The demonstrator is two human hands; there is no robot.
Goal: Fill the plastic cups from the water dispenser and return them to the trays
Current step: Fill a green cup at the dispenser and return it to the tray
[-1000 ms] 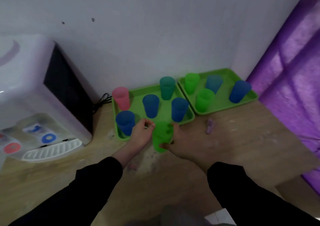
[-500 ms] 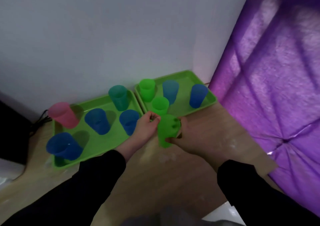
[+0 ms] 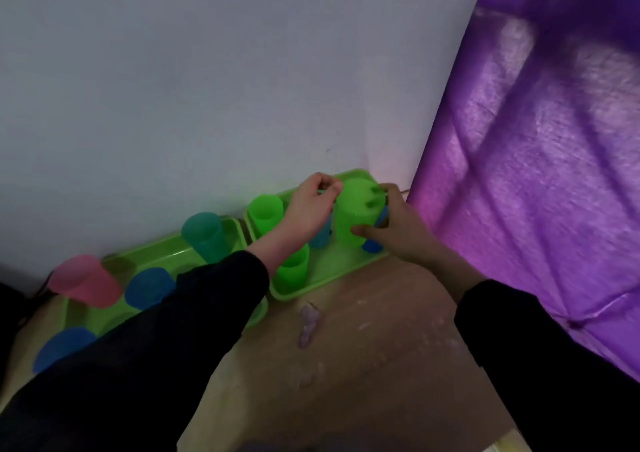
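On the wooden table point(image 3: 381, 330) sit two green trays. The left tray point(image 3: 114, 264) shows two blue cups, one pink and one teal past the sleeve. The right tray point(image 3: 332, 268) shows two green cups and two blue. A third green cup point(image 3: 358, 216) stands upright, mouth up, over that tray's far end. The right hand point(image 3: 398, 229) wraps round it, thumb low on its wall. The left hand point(image 3: 308, 209) pinches its rim with bunched fingertips.

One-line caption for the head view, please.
The right hand grips a green cup over the right-hand tray; left hand pinches its rim.
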